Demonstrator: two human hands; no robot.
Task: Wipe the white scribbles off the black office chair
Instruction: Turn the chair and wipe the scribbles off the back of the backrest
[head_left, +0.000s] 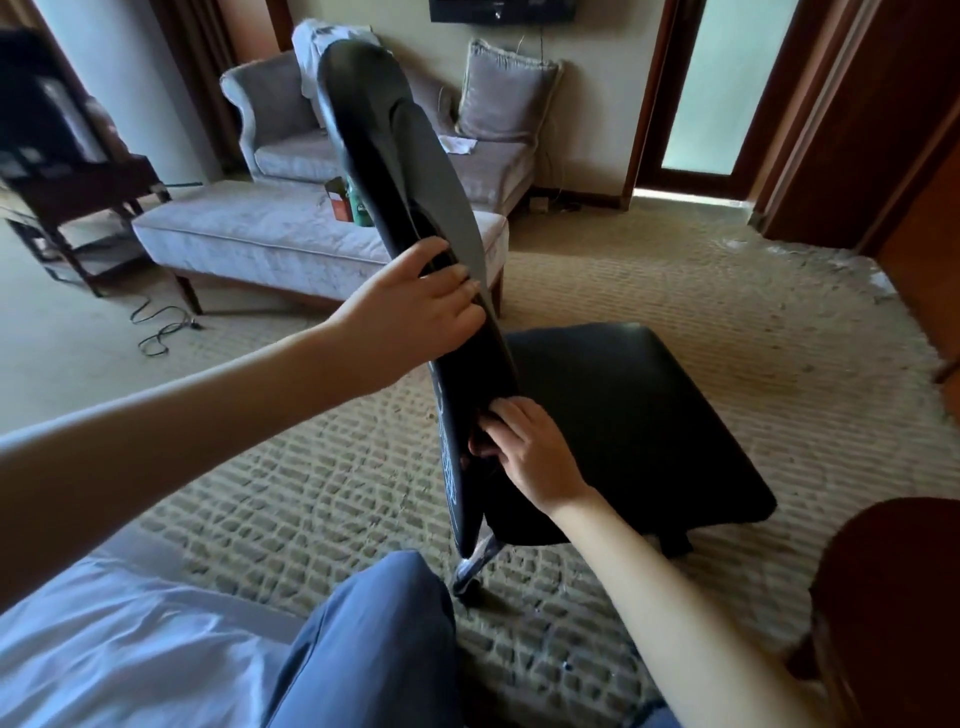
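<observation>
The black office chair stands on the carpet just in front of my knees, its backrest (374, 130) seen almost edge-on and its seat (623, 415) pointing away to the right. White scribbles (448, 462) show on the lower part of the backrest's rear face. My left hand (410, 306) grips the backrest's edge at mid-height, with fingers over the edge and the thumb behind. Lower down, my right hand (530, 452) curls its fingers round the same edge beside the scribbles. Whether it also holds a cloth is unclear.
A grey chaise sofa (260, 234) with a cushion and small items stands behind the chair. A black cable (161, 327) lies on the floor at left. A dark wooden piece (893, 597) is at lower right. The white-sheeted bed (130, 649) is under me.
</observation>
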